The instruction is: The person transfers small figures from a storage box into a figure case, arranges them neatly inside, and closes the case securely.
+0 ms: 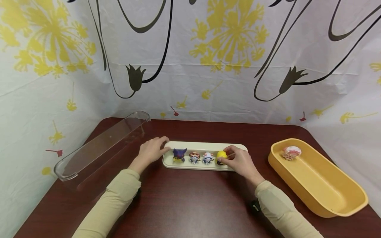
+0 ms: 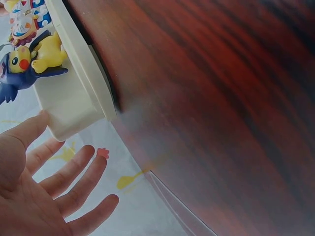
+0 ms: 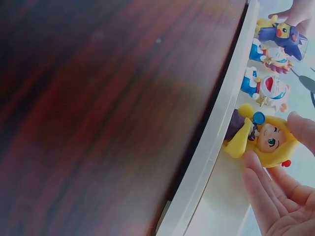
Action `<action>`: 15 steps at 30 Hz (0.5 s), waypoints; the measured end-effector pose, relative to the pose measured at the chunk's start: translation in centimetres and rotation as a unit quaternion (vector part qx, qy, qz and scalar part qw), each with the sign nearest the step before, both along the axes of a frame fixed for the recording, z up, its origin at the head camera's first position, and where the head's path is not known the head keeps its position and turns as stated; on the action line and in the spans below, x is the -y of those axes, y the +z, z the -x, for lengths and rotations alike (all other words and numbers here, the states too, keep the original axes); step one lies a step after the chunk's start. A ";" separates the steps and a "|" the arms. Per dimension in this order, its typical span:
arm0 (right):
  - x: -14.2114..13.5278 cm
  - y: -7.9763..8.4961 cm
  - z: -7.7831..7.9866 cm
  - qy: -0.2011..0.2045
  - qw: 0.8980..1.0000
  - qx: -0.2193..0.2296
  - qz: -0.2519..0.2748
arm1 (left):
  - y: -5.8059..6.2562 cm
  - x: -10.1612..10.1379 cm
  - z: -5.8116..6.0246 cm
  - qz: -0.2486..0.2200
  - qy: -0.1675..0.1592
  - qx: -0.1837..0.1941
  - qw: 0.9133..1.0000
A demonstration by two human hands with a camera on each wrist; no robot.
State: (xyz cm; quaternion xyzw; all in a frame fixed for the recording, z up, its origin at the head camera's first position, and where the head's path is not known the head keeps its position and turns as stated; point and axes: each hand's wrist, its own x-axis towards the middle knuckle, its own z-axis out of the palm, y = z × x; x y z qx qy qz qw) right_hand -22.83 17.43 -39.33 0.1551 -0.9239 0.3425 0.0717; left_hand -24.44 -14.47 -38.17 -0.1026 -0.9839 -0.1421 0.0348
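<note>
A long cream tray (image 1: 205, 144) lies across the middle of the table. Standing in a row in it are a dark purple-and-yellow figurine (image 1: 179, 154), two small blue-and-white figurines with decorated headpieces (image 1: 194, 158) (image 1: 208, 158), and a yellow-haired figurine (image 3: 273, 140). My right hand (image 1: 242, 162) pinches the yellow-haired figurine by its head, thumb on one side and fingers on the other, at the row's right end. At the tray's left end is my left hand (image 1: 151, 150), fingers loosely spread, with the thumb at the rim and nothing held.
To the right stands a deep yellow bin (image 1: 321, 180) with a pink-and-white figurine (image 1: 291, 152) in its far end. A long clear plastic cover (image 1: 102, 145) lies along the table's left edge. A patterned white curtain (image 1: 184, 92) hangs behind the dark wooden table (image 1: 190, 201).
</note>
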 end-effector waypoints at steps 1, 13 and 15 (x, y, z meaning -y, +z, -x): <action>-0.1 0.0 0.0 0.002 1.000 -0.002 0.000 | 0.0 0.0 0.0 0.000 0.000 0.000 1.000; -1.1 1.1 -0.4 -0.001 1.000 -0.010 -0.004 | -0.1 0.0 0.0 -0.001 0.001 0.004 1.000; -1.4 1.4 -0.4 0.002 1.000 -0.013 -0.005 | -0.1 0.0 0.0 -0.001 0.002 0.004 1.000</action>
